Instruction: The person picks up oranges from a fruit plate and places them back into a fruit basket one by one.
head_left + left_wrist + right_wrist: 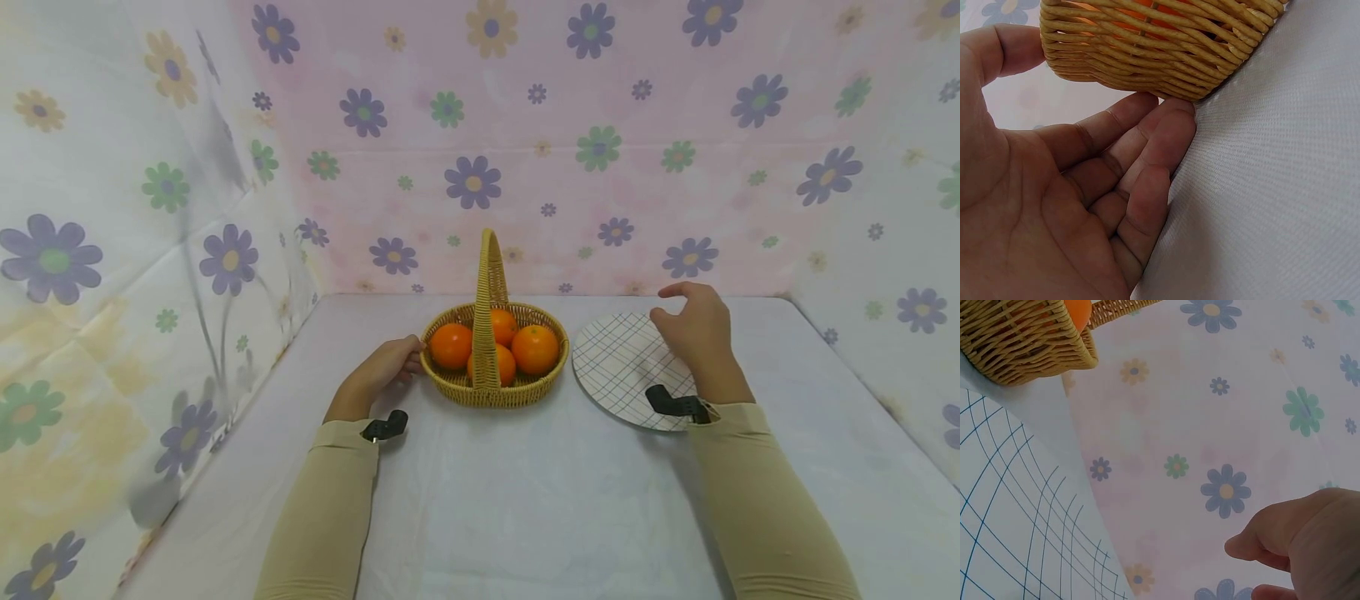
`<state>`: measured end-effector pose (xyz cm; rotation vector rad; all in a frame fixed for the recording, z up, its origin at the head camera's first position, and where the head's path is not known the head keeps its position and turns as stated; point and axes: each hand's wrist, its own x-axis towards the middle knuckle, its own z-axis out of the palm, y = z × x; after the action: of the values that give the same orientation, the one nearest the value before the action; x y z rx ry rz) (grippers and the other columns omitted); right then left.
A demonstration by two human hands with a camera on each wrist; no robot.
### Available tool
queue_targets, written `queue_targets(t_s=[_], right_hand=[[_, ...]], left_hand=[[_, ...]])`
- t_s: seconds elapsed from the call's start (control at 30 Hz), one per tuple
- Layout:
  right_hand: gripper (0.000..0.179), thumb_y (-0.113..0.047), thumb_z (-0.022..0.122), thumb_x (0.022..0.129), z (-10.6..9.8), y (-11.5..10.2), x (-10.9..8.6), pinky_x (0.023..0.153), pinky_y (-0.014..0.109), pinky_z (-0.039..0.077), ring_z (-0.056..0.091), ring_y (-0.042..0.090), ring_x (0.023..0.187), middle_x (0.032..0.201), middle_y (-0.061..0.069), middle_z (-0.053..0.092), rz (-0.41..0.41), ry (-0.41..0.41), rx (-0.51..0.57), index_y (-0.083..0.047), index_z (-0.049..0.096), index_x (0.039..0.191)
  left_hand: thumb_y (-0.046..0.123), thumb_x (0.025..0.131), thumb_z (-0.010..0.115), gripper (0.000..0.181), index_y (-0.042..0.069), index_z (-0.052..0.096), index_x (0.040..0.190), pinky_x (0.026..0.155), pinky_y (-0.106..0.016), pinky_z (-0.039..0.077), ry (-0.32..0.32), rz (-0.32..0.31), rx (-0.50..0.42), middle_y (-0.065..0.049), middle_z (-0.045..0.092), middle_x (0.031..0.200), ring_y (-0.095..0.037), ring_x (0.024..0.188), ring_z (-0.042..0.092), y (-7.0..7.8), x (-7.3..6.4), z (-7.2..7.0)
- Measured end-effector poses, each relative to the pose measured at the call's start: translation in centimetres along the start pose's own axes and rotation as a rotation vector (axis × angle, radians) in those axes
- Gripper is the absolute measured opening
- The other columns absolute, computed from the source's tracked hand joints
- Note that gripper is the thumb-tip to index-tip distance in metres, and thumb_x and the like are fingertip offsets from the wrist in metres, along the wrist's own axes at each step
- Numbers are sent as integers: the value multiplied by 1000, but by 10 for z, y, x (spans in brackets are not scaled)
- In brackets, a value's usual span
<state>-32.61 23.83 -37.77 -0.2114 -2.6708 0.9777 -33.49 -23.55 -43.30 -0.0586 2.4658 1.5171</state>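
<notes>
A yellow wicker basket [487, 396] with a tall arched handle stands on the table, holding several oranges [536, 350]. My left hand [378, 371] grips its left end. In the left wrist view, the thumb is at the woven rim and the bent fingers [1154, 140] bear on the lower wall near the cloth. To the right of the basket lies a round white plate [611, 367] with a blue grid pattern, bare on top. My right hand [701, 329] hovers over the plate's right side, thumb and forefinger curved apart with nothing between them.
A pale cloth [540, 500] covers the table. Flower-printed sheets [525, 108] hang behind it and along both sides. Black wrist devices [386, 427] are worn at both sleeve cuffs, the right one overlapping the plate in the head view.
</notes>
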Motion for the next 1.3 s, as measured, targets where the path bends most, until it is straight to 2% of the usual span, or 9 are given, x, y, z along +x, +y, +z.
queue_targets(t_s=[0.33, 0.57, 0.67, 0.83, 0.97, 1.3], right_hand=[[44, -25, 64, 94, -1, 12, 3, 111, 65, 35, 42, 48, 139, 156, 25, 45, 31, 27, -11, -6, 63, 134], [50, -27, 65, 93, -5, 24, 5, 103, 62, 42, 48, 47, 123, 148, 30, 49, 61, 29, -3, -4, 62, 137], [54, -29, 64, 92, -7, 27, 5, 103, 64, 42, 45, 50, 126, 147, 33, 48, 80, 21, -21, -3, 60, 139], [59, -33, 64, 92, -9, 29, 5, 98, 65, 43, 42, 57, 127, 144, 36, 46, 137, -10, -43, -4, 56, 143], [64, -35, 63, 92, -9, 33, 5, 94, 63, 44, 41, 57, 126, 143, 36, 45, 184, -39, -60, -4, 52, 146], [87, -42, 67, 90, -6, 40, 2, 102, 65, 45, 34, 55, 131, 146, 38, 33, 315, -136, -38, -1, 29, 157]], left_hand=[[37, 96, 46, 42, 5, 69, 110, 81, -27, 50, 1, 2, -5, -3, 75, 101, -17, 97, 67, -1, 0, 1], [38, 96, 46, 43, 5, 69, 111, 82, -28, 50, 3, -8, 0, -3, 74, 101, -18, 98, 66, 1, 0, 1], [39, 97, 46, 42, 6, 69, 110, 82, -28, 50, -1, -12, 2, -2, 73, 100, -17, 96, 66, 1, 1, 1], [39, 97, 45, 41, 6, 68, 109, 82, -28, 50, -1, -14, 1, -2, 73, 100, -17, 95, 65, 0, 1, 1], [39, 97, 45, 43, 6, 69, 110, 82, -28, 51, 3, -16, 2, -2, 74, 101, -17, 97, 66, 0, 0, 1], [42, 97, 45, 46, 6, 69, 114, 84, -29, 51, 3, -19, 19, -4, 74, 107, -19, 102, 67, 1, 0, 0]])
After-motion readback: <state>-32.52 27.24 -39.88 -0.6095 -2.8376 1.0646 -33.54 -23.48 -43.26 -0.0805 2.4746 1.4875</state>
